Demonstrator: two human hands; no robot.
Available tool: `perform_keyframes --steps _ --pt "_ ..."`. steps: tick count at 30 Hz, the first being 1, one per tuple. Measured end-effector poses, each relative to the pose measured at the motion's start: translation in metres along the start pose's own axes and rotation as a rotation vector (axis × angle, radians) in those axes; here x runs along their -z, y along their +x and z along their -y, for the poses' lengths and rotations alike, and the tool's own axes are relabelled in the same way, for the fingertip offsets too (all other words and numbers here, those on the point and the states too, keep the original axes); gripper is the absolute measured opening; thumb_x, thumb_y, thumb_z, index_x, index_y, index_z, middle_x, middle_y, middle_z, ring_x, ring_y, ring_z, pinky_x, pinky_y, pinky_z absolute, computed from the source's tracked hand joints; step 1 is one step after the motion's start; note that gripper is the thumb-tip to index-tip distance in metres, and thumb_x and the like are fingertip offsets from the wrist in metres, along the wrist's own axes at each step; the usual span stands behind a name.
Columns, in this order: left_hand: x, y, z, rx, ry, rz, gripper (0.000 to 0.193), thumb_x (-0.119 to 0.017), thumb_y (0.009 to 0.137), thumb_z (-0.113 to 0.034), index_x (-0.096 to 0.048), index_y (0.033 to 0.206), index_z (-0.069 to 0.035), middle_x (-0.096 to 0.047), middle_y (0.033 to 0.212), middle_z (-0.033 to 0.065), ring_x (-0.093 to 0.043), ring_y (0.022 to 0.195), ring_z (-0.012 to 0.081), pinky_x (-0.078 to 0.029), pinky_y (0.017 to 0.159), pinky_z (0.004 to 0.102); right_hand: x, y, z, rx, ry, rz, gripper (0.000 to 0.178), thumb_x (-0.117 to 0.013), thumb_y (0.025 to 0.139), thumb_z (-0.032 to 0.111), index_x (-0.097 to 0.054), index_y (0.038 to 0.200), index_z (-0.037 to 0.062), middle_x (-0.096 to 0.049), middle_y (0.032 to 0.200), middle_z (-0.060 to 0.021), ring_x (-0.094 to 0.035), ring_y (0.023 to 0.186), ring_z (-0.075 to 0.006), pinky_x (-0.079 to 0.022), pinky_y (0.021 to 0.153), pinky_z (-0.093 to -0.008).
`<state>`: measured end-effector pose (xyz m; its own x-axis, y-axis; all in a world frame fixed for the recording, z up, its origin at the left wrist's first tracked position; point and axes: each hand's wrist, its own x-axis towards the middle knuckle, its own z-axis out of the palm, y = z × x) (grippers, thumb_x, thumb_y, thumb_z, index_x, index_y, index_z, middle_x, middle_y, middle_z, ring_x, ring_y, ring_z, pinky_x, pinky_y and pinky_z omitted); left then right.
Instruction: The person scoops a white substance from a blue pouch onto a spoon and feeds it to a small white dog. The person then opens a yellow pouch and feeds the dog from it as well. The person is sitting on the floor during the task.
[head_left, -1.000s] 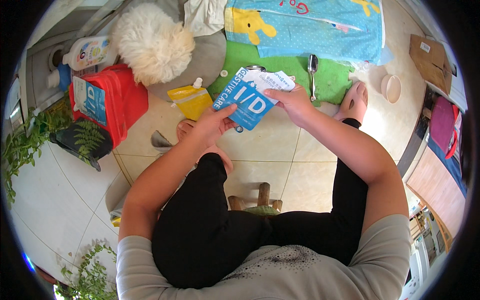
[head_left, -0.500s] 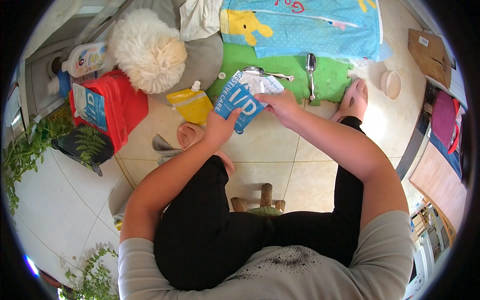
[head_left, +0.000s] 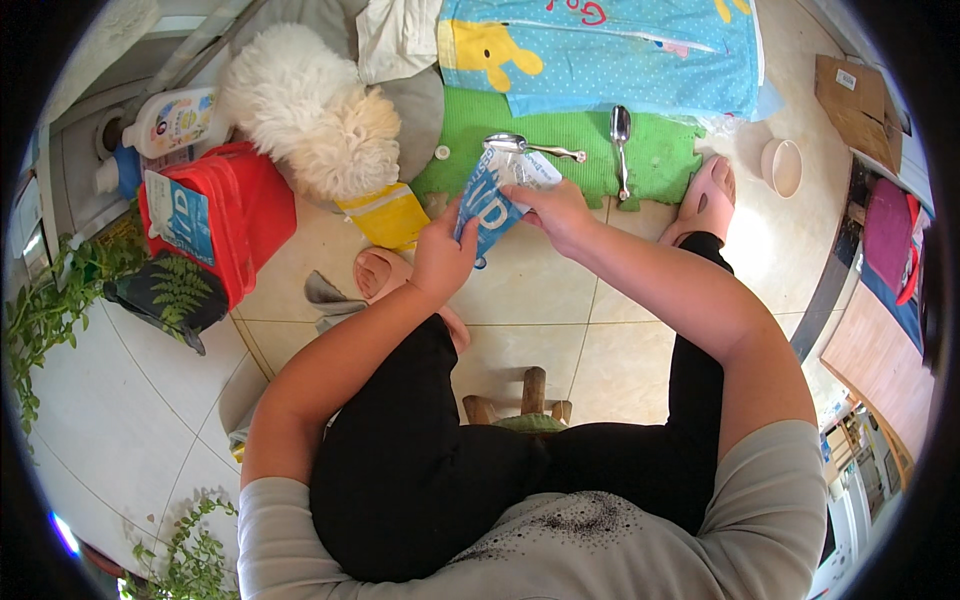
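My left hand (head_left: 443, 252) and my right hand (head_left: 560, 214) both grip a blue-and-white pouch (head_left: 488, 215), held up between my feet. The left pinches its left edge with the thumb on the front, and the right holds its right side. Just beyond the pouch, a metal scoop (head_left: 508, 142) with a clip handle lies on a green mat (head_left: 570, 115). A second metal scoop (head_left: 621, 150) lies to its right. Left of my left hand, a fluffy white dog (head_left: 310, 110) has its head over a yellow spouted pouch (head_left: 390, 218), hiding the spout.
A red bucket (head_left: 245, 215) and a white bottle (head_left: 180, 122) stand at the left, near green plants (head_left: 50, 290). A small white cap (head_left: 442, 152) lies on the mat. A blue patterned cloth (head_left: 600, 60) is spread beyond it. On the right are a bowl (head_left: 783, 167) and a cardboard box (head_left: 850, 105).
The dog's head has moved right and down over the yellow pouch, covering its spout. My left hand has shifted slightly right and up, and the blue pouch is now turned and bent narrower.
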<state>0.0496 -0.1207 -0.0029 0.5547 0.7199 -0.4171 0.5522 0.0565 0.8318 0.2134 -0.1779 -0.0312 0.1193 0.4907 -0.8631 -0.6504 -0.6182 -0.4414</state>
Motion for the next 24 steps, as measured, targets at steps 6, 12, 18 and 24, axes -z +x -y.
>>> perform_keyframes --steps 6,12,18,24 --pt "0.002 0.005 -0.006 -0.122 0.230 0.047 0.054 -0.048 0.074 -0.003 -0.035 0.126 -0.010 -0.056 0.086 0.0230 -0.054 0.075 0.0384 -0.045 0.065 0.0391 -0.003 0.002 0.003 -0.046 0.103 0.028 0.027 -0.055 0.077 0.008 -0.050 0.102 -0.0012 -0.057 0.095 -0.0103 -0.057 0.084 -0.0190 -0.048 0.071 -0.0292" --pt "0.003 0.005 -0.009 -0.113 0.279 0.072 0.059 -0.048 0.071 0.000 -0.032 0.128 -0.010 -0.054 0.090 0.0240 -0.054 0.077 0.0394 -0.044 0.066 0.0409 0.003 0.007 0.001 -0.041 0.196 0.131 0.024 -0.050 0.080 0.006 -0.049 0.102 -0.0015 -0.057 0.096 -0.0108 -0.057 0.085 -0.0198 -0.048 0.072 -0.0297" --pt "0.001 0.005 0.000 -0.099 0.126 0.022 0.046 -0.047 0.077 -0.006 -0.038 0.122 -0.004 -0.055 0.088 0.0246 -0.054 0.079 0.0398 -0.044 0.067 0.0396 -0.002 0.000 0.008 0.006 0.212 0.158 0.022 -0.059 0.075 0.006 -0.054 0.096 0.0004 -0.059 0.093 -0.0091 -0.059 0.081 -0.0182 -0.048 0.070 -0.0295" --pt "-0.001 0.001 -0.001 -0.001 -0.046 0.054 0.022 -0.050 0.080 -0.011 -0.052 0.096 0.003 -0.058 0.077 0.0209 -0.057 0.070 0.0337 -0.045 0.061 0.0346 -0.011 -0.003 0.011 0.017 0.228 0.029 0.027 -0.067 0.070 0.007 -0.057 0.094 0.0015 -0.061 0.089 -0.0070 -0.060 0.078 -0.0162 -0.048 0.068 -0.0289"
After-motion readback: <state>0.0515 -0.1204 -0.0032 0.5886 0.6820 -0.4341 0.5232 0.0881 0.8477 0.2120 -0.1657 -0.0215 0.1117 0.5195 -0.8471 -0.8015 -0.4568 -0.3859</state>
